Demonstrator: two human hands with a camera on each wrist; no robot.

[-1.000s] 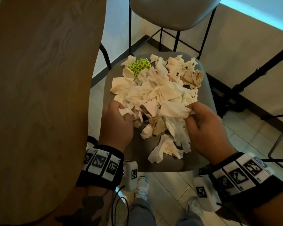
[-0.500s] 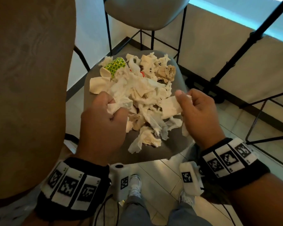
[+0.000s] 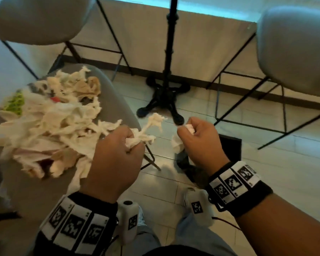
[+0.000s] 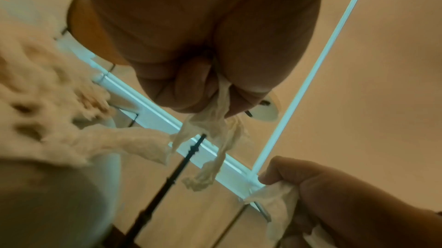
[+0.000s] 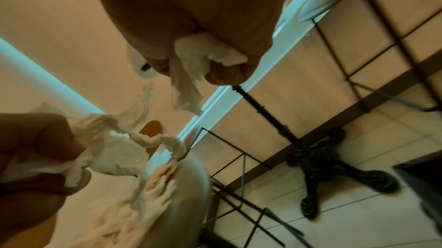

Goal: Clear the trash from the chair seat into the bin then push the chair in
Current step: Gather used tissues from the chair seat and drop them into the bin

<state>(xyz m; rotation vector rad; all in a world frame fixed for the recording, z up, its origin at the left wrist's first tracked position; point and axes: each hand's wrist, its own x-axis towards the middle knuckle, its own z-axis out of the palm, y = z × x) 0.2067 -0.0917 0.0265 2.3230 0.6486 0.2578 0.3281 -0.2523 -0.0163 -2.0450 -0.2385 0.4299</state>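
Note:
A heap of crumpled white and brown tissues [image 3: 50,124] covers the grey chair seat [image 3: 33,193] at the left. My left hand [image 3: 118,156] is lifted off the seat's right edge and grips a twisted white tissue [image 3: 151,126], also visible as the tissue [image 4: 210,129] hanging from its fist. My right hand [image 3: 199,141] is over the floor and grips another white tissue [image 3: 177,143], seen bunched in its fist as the tissue [image 5: 191,67]. A dark square bin [image 3: 229,146] stands on the floor just beyond the right hand, mostly hidden by it.
A black cast-iron table base [image 3: 164,100] and pole stand on the tiled floor ahead. Grey chairs with thin black legs sit at the upper left [image 3: 35,19] and upper right [image 3: 294,48]. My feet and legs are below the hands.
Both hands have lifted their tissue handfuls off the seat and swung right, away from the pile toward the floor and bin. The view has turned right with them.

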